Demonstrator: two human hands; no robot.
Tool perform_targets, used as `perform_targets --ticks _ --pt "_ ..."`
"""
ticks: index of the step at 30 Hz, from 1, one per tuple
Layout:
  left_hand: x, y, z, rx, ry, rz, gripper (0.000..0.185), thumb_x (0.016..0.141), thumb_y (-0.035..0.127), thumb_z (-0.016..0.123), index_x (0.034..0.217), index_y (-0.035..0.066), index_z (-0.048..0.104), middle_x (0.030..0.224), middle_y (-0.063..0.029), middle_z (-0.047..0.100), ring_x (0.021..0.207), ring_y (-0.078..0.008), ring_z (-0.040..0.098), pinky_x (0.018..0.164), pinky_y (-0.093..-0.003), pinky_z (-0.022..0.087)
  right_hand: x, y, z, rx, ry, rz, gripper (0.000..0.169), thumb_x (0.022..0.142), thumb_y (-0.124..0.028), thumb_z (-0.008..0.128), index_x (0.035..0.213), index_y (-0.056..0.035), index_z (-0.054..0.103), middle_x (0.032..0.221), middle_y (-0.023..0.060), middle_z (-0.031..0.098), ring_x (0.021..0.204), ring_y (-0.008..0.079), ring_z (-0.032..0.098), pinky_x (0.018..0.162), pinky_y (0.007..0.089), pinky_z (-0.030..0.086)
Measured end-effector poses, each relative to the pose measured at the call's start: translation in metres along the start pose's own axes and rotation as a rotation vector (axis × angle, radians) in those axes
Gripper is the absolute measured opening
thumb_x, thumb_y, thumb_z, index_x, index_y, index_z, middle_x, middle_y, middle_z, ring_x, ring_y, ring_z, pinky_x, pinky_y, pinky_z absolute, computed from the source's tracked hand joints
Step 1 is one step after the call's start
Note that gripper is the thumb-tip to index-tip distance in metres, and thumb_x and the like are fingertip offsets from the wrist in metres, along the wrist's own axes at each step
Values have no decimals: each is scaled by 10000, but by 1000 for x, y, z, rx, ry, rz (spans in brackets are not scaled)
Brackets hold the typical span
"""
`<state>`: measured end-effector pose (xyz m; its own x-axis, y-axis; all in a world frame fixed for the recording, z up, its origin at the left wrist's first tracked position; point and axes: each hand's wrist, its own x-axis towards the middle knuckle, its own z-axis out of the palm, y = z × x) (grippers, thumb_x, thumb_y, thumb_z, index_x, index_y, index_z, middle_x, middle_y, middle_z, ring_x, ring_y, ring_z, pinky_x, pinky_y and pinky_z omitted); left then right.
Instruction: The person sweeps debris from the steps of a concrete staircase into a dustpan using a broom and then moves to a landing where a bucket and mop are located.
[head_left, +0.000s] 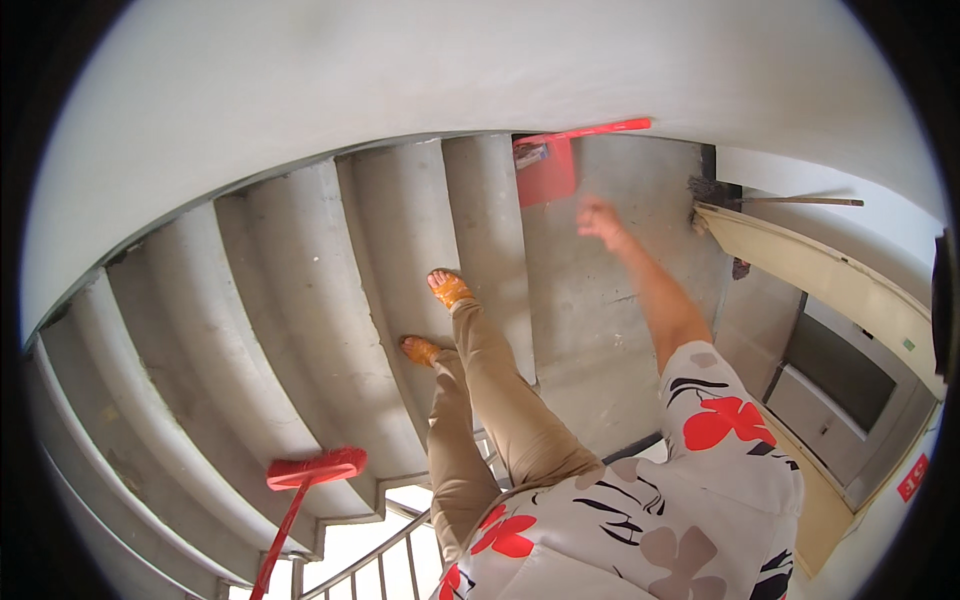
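Note:
My right hand (600, 222), blurred by motion, is held out over the landing with its fingers loosely bent and nothing seen in it. Just beyond it is a red plastic dustpan (546, 174) beside the wall, at the edge of the landing; its long red handle (611, 127) points right along the wall. A label is on the pan. My left hand is out of view. At lower left, a red broom head (318, 468) with red bristles hangs over the steps, and its handle (281, 536) runs out of the bottom of the picture.
Concrete stairs (300, 277) curve along a white wall (450, 67). My feet, in orange-brown footwear (450, 289), are on a step. A metal railing (382, 555) lies below. Right of the landing are an open cream door (825, 255) and a mop (795, 201).

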<state>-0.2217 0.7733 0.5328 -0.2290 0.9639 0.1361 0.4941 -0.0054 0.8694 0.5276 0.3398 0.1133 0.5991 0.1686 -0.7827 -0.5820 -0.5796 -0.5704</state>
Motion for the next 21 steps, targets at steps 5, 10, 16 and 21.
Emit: perform_targets --ticks 5,10,16,21 --pt "-3 16 61 62 8 49 230 848 157 577 1033 24 601 633 -10 482 605 -105 446 585 -231 378 -110 73 73 -1021 -310 -245 392 778 -126 608 1163 -93 540 942 65 634 813 165 604 695 295 500" --pt "-14 39 136 88 -177 -3 228 834 106 570 1045 25 598 665 18 475 568 -70 424 506 -203 359 -261 24 174 -446 -679 -266 361 809 -153 603 1151 -58 540 1083 97 612 1014 188 577 856 309 463" --pt "-122 36 211 109 -687 148 165 792 -31 540 906 32 641 627 25 516 499 -38 341 438 -220 285 -442 -139 234 33 -962 -606 613 839 -92 576 1369 -64 269 1391 121 317 1280 220 327 917 326 429" --pt "-210 57 177 227 -890 393 281 709 -5 570 962 113 604 728 -140 622 635 -340 597 572 -393 462 -526 -195 214 371 -1113 -651 598 842 -87 537 1366 -28 255 1375 186 332 1250 284 375 847 328 488"
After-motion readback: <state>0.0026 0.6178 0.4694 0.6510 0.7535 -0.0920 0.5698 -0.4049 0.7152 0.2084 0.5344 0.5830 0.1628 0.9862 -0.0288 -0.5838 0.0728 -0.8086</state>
